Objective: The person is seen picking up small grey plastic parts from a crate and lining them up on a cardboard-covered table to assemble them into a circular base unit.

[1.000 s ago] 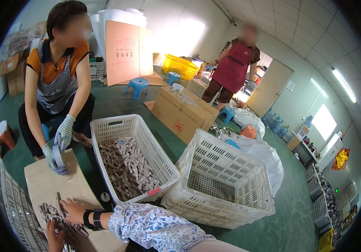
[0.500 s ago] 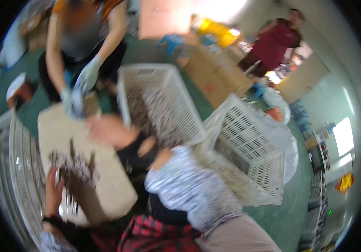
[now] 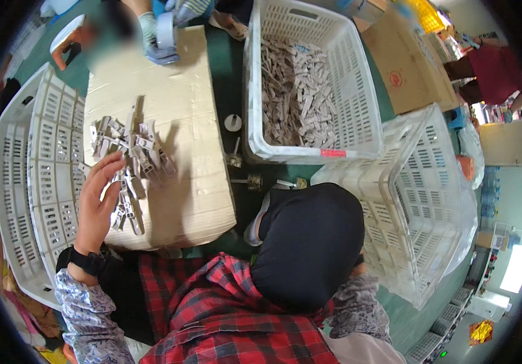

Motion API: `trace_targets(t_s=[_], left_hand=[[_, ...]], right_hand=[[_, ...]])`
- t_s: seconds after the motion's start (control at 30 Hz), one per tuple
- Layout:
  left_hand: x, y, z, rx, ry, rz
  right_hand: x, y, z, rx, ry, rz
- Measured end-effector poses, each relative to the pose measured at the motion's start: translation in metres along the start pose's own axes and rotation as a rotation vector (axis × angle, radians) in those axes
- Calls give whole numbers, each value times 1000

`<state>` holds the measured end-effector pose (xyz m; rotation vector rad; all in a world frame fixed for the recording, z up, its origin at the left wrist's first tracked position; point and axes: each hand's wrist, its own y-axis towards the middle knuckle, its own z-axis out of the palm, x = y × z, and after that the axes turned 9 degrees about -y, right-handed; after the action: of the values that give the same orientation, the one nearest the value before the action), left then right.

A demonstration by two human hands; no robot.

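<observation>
My left hand lies at the near left side of a pile of small grey clip-like parts, fingers stretched and slightly apart, the fingertips against the pile. I see nothing gripped in it. The pile rests on a board covered in tan material. My right hand is hidden behind my raised dark knee; only a bit of its wrist and the patterned sleeve show. Across the board, a co-worker's gloved hands hold a bluish-grey thing that I cannot make out.
A white crate full of grey parts stands right of the board. Beside it sits another white crate, tilted. More white crates line the left. A cardboard box and a standing person are at the far right. Small metal pieces lie on the green floor.
My right arm has drawn back from over the board to behind my knee. My left hand stays at the pile. The view has swung and become sharper.
</observation>
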<state>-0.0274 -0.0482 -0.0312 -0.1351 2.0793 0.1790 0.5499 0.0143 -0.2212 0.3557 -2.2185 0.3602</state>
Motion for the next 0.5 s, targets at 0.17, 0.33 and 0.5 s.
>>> trace_targets(t_s=[0.17, 0.33, 0.5], left_hand=[[-54, -24, 29, 612, 231, 158], [-34, -76, 155, 1114, -50, 0], [133, -113, 241, 634, 359, 19]], right_hand=[[-24, 12, 54, 34, -145, 243], [-2, 47, 109, 63, -338, 435], [38, 98, 138, -18, -547, 588]])
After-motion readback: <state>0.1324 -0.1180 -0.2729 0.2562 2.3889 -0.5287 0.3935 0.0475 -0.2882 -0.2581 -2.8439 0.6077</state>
